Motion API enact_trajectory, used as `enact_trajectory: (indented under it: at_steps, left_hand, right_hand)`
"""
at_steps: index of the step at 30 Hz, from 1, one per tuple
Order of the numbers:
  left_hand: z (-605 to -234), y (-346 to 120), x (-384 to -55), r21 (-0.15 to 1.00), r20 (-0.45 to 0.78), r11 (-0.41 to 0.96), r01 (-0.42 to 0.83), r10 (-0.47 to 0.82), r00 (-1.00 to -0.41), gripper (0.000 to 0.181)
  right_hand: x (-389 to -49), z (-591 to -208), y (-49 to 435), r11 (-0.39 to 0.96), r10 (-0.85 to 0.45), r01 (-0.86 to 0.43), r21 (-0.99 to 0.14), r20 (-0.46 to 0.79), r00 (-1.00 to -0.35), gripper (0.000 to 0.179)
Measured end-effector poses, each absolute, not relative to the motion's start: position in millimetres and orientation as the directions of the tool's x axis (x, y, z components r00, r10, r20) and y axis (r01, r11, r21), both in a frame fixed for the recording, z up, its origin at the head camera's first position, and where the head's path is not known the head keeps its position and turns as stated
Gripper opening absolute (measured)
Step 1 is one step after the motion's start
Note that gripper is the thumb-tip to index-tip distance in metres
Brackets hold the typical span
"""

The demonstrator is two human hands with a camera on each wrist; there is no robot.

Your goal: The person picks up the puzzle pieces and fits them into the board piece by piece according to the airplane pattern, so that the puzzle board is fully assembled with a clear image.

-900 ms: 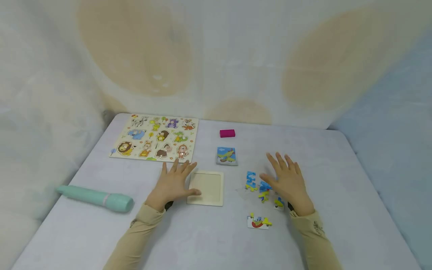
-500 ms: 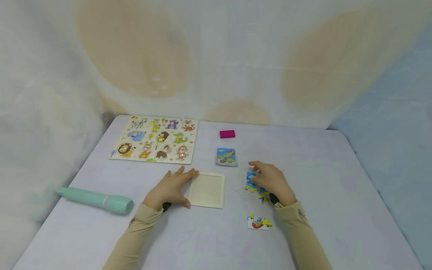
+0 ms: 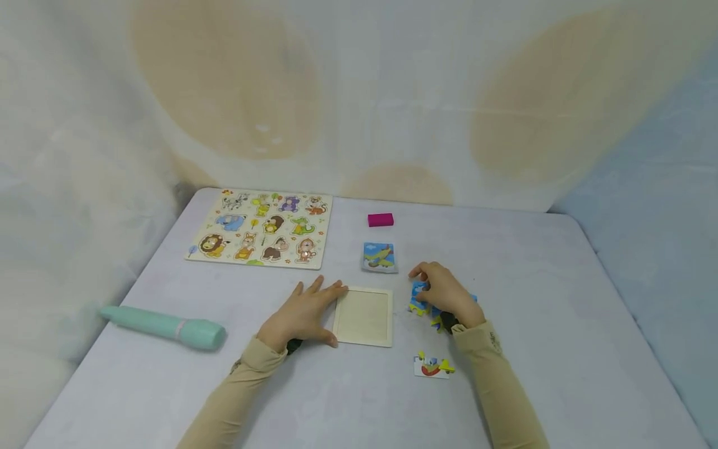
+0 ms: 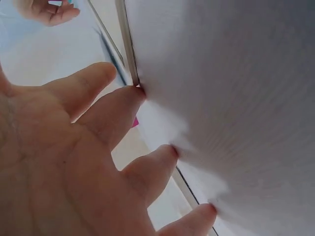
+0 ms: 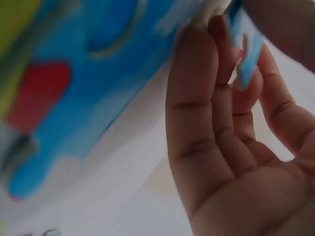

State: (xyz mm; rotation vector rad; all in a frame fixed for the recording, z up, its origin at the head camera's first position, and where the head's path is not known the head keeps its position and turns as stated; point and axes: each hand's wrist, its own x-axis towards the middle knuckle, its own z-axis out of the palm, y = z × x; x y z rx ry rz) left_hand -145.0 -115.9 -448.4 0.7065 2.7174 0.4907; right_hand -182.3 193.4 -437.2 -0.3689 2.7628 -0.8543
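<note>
White tabletop (image 3: pixel 336 399) in front. My left hand (image 3: pixel 300 319), spread wide, fingertips at the left edge of the cream puzzle tray (image 3: pixel 364 318). My right hand (image 3: pixel 447 295), right of tray, pinches a blue jigsaw piece (image 5: pixel 251 55). Beyond tray: airplane picture card (image 3: pixel 379 257), magenta block (image 3: pixel 380 220), then pale tan-patched curtain (image 3: pixel 392 112).
</note>
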Motion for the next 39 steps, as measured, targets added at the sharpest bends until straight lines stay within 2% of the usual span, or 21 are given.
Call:
enact_trajectory:
  at_steps: [7, 12, 17, 25, 29, 33, 36, 39]
  left_hand:
    - [-449.9, -113.7, -144.6, 0.383, -0.196, 0.823, 0.419, 0.516, -0.834, 0.106]
    - [-451.4, -113.6, -143.2, 0.381, -0.201, 0.826, 0.415, 0.512, -0.835, 0.106]
    - [-455.4, -109.0, -143.0, 0.376, -0.200, 0.818, 0.434, 0.530, -0.824, 0.108]
    - [-452.5, -107.2, -140.6, 0.370, -0.216, 0.822, 0.432, 0.529, -0.821, 0.108]
    - [-452.5, -108.3, -140.6, 0.375, -0.215, 0.816, 0.439, 0.538, -0.815, 0.107]
    - [-453.7, -110.7, -141.3, 0.369, -0.211, 0.815, 0.446, 0.541, -0.814, 0.106]
    - [-453.8, -112.5, -142.0, 0.369, -0.214, 0.817, 0.443, 0.538, -0.815, 0.105]
    - [-452.1, -114.1, -142.2, 0.371, -0.221, 0.823, 0.431, 0.529, -0.819, 0.106]
  right_hand:
    - [-175.9, -419.3, 179.5, 0.699, -0.230, -0.100, -0.708, -0.091, -0.969, 0.025]
    - [-176.3, -419.7, 129.7, 0.586, -0.298, -0.042, -0.809, -0.166, -0.940, 0.017]
    - [-178.6, -435.8, 94.5, 0.628, -0.289, -0.036, -0.777, -0.190, -0.938, 0.010]
    - [-184.0, -442.0, 77.0, 0.722, -0.269, -0.100, -0.685, -0.145, -0.952, 0.020]
    - [-186.0, -442.9, 73.6, 0.717, -0.269, -0.091, -0.691, -0.154, -0.951, 0.022]
    - [-185.0, -440.5, 81.0, 0.641, -0.293, -0.031, -0.767, -0.207, -0.934, 0.020]
    - [-182.5, -436.0, 99.9, 0.610, -0.316, -0.012, -0.793, -0.229, -0.921, 0.022]
    - [-178.2, -430.2, 131.3, 0.648, -0.295, -0.043, -0.760, -0.199, -0.935, 0.026]
